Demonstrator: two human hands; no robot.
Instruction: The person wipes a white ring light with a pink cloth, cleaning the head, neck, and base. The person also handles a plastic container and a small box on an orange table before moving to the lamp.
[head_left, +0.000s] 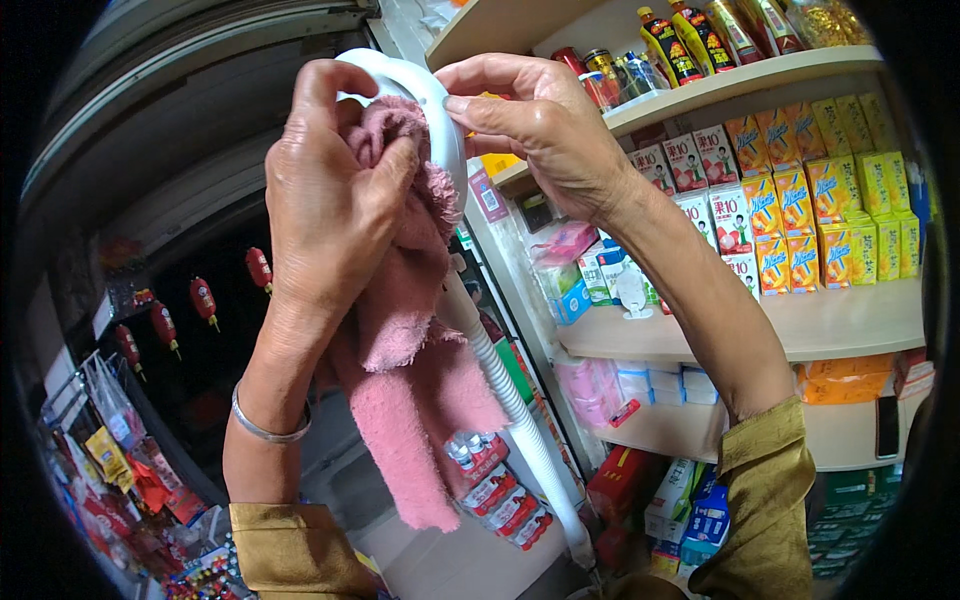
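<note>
My left hand (322, 195) is closed around a pink terry cloth (405, 307) and presses its bunched top against a white ring-shaped head (447, 139). The cloth's frayed ends hang down below my fingers. From the right, my right hand (551, 139) pinches the rim of that head between thumb and fingers. A white ribbed flexible neck (517, 416) runs down from it towards the lower right, like that of a gooseneck lamp. The cloth and my left fingers hide part of the head.
Shelves (660, 322) on the right hold juice cartons (761, 199), bottles (675, 45) and tissue packs (592, 382). A smartphone (887, 427) lies on the lower shelf. Bottle packs (499, 491) stand on the floor. Hanging packets (120, 457) and red lanterns (202, 296) are at left.
</note>
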